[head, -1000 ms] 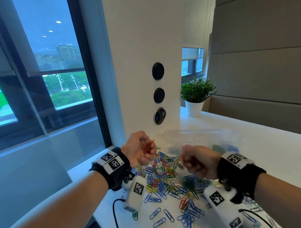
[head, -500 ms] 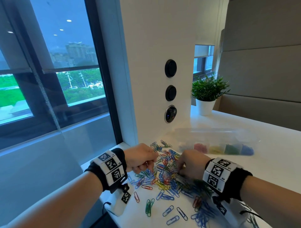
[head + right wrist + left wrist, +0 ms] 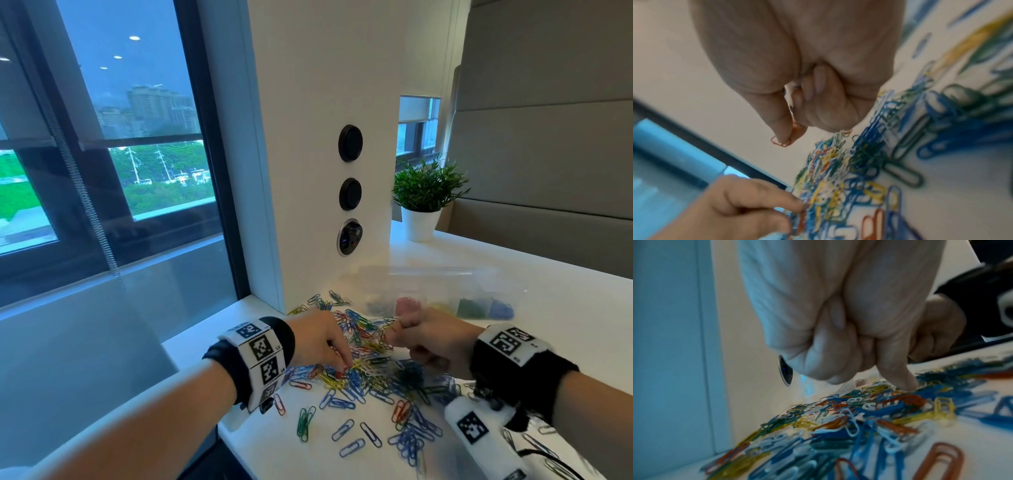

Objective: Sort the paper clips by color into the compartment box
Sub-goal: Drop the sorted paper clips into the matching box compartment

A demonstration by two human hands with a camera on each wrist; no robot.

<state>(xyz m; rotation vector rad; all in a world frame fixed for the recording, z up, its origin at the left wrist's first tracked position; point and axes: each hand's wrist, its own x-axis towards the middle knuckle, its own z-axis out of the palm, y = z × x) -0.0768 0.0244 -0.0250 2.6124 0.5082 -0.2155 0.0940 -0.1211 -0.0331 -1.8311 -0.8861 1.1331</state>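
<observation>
Our right hand (image 3: 797,81) pinches a red clip (image 3: 780,142) by its tip, left hand (image 3: 322,342) fingering the pile (image 3: 363,363) below: thin hold, we risk dropping it short of the box (image 3: 442,294).

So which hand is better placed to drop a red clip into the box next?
Right. The right hand already pinches a red clip above the pile and sits closer to the compartment box. The left hand is down among the loose clips.
</observation>
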